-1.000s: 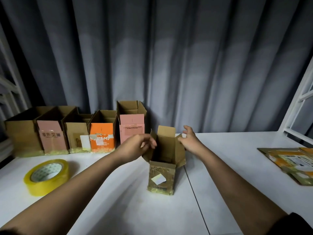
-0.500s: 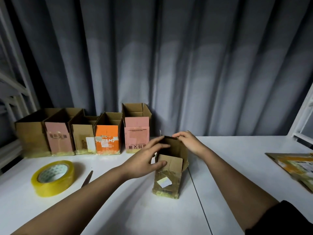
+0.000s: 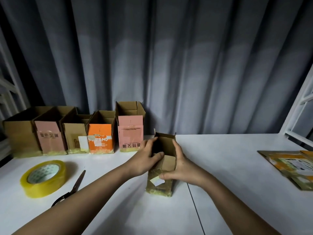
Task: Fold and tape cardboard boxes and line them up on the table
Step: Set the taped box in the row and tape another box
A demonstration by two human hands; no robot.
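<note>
A small brown cardboard box stands upright on the white table, its top open, with a white label and yellowish tape low on its front. My left hand grips its left side, thumb over the rim. My right hand holds its right side, thumb across the front. Several open boxes stand in a row at the back left: a plain brown one, a pink one, a brown one, an orange one and a taller pink one.
A roll of yellow tape lies at the left, with scissors beside it. Flattened cardboard is stacked at the right edge. A grey curtain hangs behind the table, and white frames stand at both sides.
The box's top flaps have gone from spread out to folded down against it. Both hands moved from the flaps down onto the box's sides.
</note>
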